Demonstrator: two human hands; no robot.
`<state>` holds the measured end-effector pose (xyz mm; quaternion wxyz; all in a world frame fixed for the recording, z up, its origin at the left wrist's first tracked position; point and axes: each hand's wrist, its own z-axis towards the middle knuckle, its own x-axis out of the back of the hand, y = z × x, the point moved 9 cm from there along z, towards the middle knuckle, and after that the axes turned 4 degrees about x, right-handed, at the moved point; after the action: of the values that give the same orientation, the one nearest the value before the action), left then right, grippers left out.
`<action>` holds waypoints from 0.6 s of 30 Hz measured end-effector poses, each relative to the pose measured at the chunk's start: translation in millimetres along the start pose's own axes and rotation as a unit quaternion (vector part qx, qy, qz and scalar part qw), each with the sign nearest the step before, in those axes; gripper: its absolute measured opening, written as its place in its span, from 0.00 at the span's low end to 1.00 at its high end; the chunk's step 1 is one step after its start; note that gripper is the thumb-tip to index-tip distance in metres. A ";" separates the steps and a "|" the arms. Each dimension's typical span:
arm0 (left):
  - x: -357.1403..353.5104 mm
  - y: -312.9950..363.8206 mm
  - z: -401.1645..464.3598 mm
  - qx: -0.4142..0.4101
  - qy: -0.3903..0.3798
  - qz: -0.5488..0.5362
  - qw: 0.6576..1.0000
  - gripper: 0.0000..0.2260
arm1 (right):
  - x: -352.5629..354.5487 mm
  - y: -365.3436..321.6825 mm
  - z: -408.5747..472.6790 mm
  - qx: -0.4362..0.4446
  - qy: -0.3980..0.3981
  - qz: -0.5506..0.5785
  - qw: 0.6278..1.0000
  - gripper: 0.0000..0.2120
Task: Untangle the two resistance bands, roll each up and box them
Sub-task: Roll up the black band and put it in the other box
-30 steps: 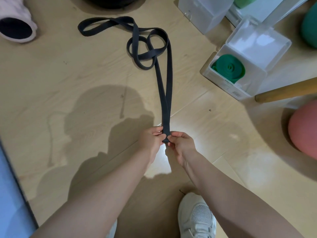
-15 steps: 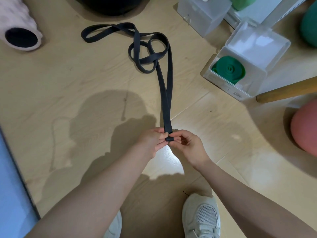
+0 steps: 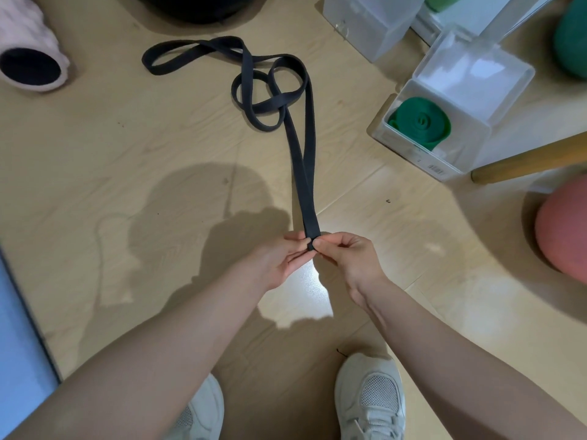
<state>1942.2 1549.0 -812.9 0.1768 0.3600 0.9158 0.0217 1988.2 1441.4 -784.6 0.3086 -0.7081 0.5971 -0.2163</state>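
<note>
Black resistance band folded end pinched between left hand and right hand, frame centre; roll tight, edges aligned, far loops slack.

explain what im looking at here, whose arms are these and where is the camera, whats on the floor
There is no machine here. The camera sits on a person's head and looks down, so the two bare arms and the white sneakers are that person's own. The left hand and the right hand pinch the near end of a black resistance band between their fingertips, as if starting to roll it. The rest of the band trails away over the wooden floor in loose loops. To the right, a rolled green resistance band already sits in an open clear plastic box. A pink foam roller lies at the top left, and a pink ball at the right edge.
</note>
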 end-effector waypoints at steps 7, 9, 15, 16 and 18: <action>-1.1 1.0 -7.1 0.023 -0.001 -0.028 0.999 0.07 | 4.3 -1.1 6.0 -0.005 0.024 0.031 0.999 0.12; -5.0 4.1 -9.7 0.024 -0.011 -0.016 1.000 0.06 | 5.1 -1.9 8.3 -0.008 0.015 0.045 0.999 0.14; -18.5 27.5 -25.6 -0.002 -0.042 0.068 0.997 0.06 | -11.0 -24.8 10.6 0.014 -0.053 0.001 0.998 0.06; -18.4 32.0 -29.2 -0.007 -0.033 0.088 0.996 0.07 | -13.5 -26.7 9.7 0.006 -0.057 0.009 0.998 0.05; -17.6 43.0 -36.8 -0.028 -0.010 0.151 0.988 0.06 | -20.6 -32.1 5.5 -0.007 -0.067 0.025 0.997 0.05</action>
<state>1969.6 1572.3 -765.8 0.1910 0.4891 0.8482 0.0703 2010.8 1465.6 -765.0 0.3481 -0.7079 0.5942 -0.1567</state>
